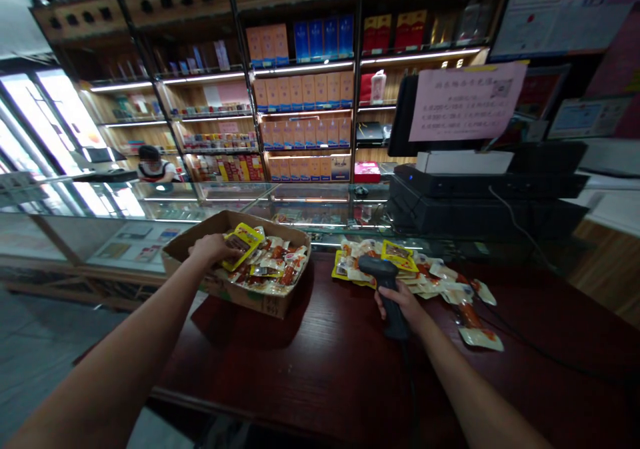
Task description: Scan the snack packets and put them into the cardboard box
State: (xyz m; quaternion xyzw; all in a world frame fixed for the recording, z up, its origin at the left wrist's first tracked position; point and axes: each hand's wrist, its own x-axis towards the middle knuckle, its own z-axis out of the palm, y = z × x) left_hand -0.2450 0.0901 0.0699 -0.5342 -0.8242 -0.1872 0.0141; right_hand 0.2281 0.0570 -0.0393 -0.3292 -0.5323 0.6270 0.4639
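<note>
My left hand (216,249) is closed on a yellow snack packet (245,241) above the cardboard box (260,301). Inside that box lie many sealed snack packets (288,274), whitish with reddish-brown contents. My right hand (400,302) grips the handle of a dark barcode scanner (395,312), its head pointing up and left. Just beyond the scanner spreads a pile of similar packets (425,277), with another yellow packet (399,255) on top. One reddish-brown packet (470,315) lies at the pile's right end.
The items rest on a dark red wooden table (300,369). Behind it runs a glass display counter (280,199). A monitor (403,115) bearing a pink paper stands on black equipment (480,202) at the right. Cables cross the table's right side. A person (157,167) is at the far left.
</note>
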